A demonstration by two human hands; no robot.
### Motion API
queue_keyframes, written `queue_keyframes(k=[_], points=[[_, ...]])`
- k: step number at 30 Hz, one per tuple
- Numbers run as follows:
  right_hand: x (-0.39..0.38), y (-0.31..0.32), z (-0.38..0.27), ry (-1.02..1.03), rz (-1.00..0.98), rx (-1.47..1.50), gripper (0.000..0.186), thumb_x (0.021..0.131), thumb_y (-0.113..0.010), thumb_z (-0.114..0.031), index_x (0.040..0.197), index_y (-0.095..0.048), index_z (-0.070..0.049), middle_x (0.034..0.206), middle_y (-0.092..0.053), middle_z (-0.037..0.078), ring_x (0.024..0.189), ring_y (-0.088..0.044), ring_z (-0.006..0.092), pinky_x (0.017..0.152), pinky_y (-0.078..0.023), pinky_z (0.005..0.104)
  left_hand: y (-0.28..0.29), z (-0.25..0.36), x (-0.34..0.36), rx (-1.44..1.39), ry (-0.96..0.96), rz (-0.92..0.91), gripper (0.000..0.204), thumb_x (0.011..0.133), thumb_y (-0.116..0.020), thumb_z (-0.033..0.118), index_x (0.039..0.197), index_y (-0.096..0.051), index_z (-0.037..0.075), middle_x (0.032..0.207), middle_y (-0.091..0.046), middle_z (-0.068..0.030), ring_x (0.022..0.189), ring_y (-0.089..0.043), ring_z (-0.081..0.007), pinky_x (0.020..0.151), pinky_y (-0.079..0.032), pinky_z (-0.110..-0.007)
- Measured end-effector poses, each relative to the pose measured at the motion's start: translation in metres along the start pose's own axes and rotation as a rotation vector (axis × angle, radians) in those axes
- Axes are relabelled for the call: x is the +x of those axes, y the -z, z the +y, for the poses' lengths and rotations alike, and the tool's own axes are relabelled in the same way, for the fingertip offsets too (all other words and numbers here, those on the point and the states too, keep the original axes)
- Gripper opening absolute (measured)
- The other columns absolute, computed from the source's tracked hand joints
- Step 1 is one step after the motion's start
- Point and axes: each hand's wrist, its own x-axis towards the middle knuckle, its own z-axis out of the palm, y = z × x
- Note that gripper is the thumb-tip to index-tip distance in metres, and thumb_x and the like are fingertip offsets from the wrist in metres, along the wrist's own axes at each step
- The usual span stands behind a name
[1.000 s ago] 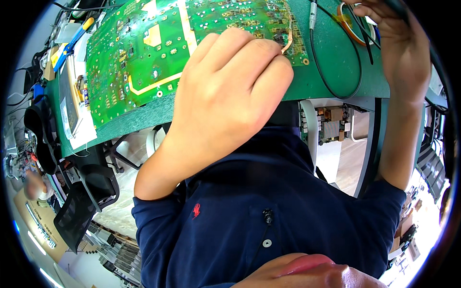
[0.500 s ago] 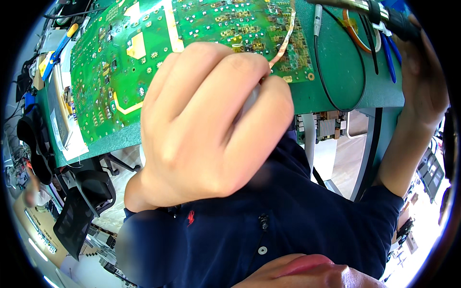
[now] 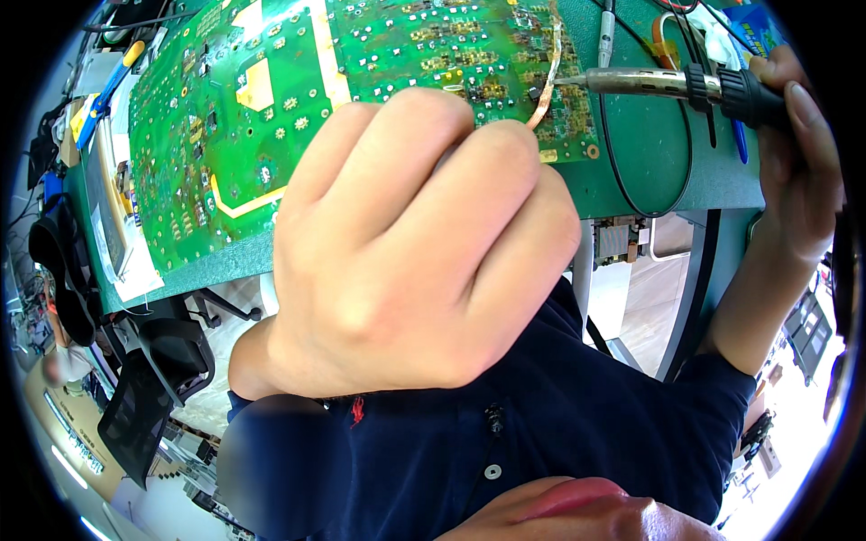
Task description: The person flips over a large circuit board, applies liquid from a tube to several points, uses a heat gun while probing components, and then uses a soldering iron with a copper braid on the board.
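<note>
A large green circuit board lies on the table, with small components and yellow tape strips on it. My left hand is closed above the board's near edge and hides part of it. From its fingers a flat copper desoldering braid runs up over the board's right side. At the right, my right hand grips the black handle of a soldering iron, which points left. The iron's thin tip meets the braid in the picture; whether they touch, I cannot tell.
A thin black cable with a metal connector loops on the green table mat right of the board. A tape roll sits beyond the iron. On the left lies a blue and yellow tool; a black office chair stands below the table edge.
The soldering iron has swung down and left, bringing its tip to the braid. My left hand has shifted slightly right and down, still holding the braid.
</note>
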Motion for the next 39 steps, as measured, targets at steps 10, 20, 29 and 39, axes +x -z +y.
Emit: queue_keyframes(k=[10, 20, 29, 39], points=[[0.012, 0.007, -0.011, 0.002, -0.082, -0.121, 0.051, 0.094, -0.046, 0.014, 0.138, -0.052, -0.011, 0.129, -0.057, 0.024, 0.096, -0.058, 0.0228, 0.089, -0.046, 0.0306, 0.0, 0.002, 0.002, -0.022, -0.016, -0.025, 0.028, 0.052, -0.067, 0.007, 0.079, -0.067, -0.002, 0.08, -0.064, -0.012, 0.068, -0.059, -0.0269, 0.057, -0.05, -0.032], [0.015, 0.009, -0.013, -0.008, -0.112, -0.195, 0.055, 0.091, -0.049, 0.017, 0.134, -0.057, -0.016, 0.126, -0.058, 0.024, 0.112, -0.06, 0.0296, 0.092, -0.048, 0.0333, 0.004, 0.006, 0.003, 0.012, 0.023, -0.086, 0.028, 0.053, -0.067, 0.008, 0.079, -0.066, 0.0, 0.081, -0.064, -0.0109, 0.069, -0.06, -0.0267, 0.059, -0.05, -0.032], [0.019, -0.001, -0.014, -0.037, 0.027, -0.136, 0.038, 0.097, -0.046, 0.006, 0.125, -0.063, -0.013, 0.118, -0.061, 0.019, 0.083, -0.057, 0.0155, 0.07, -0.039, 0.0228, 0.005, 0.009, 0.004, 0.024, 0.05, -0.115, 0.027, 0.054, -0.067, 0.009, 0.08, -0.066, 0.0, 0.081, -0.064, -0.0105, 0.069, -0.06, -0.0262, 0.06, -0.051, -0.032], [0.024, -0.009, -0.028, -0.339, 0.167, -0.066, 0.02, 0.097, -0.051, -0.008, 0.104, -0.07, -0.004, 0.109, -0.065, 0.017, 0.057, -0.047, 0.0077, 0.06, -0.035, 0.0189, 0.003, 0.009, 0.001, 0.032, 0.06, -0.09, 0.026, 0.055, -0.067, 0.005, 0.08, -0.065, -0.001, 0.079, -0.063, -0.0106, 0.068, -0.06, -0.0257, 0.057, -0.049, -0.031]])
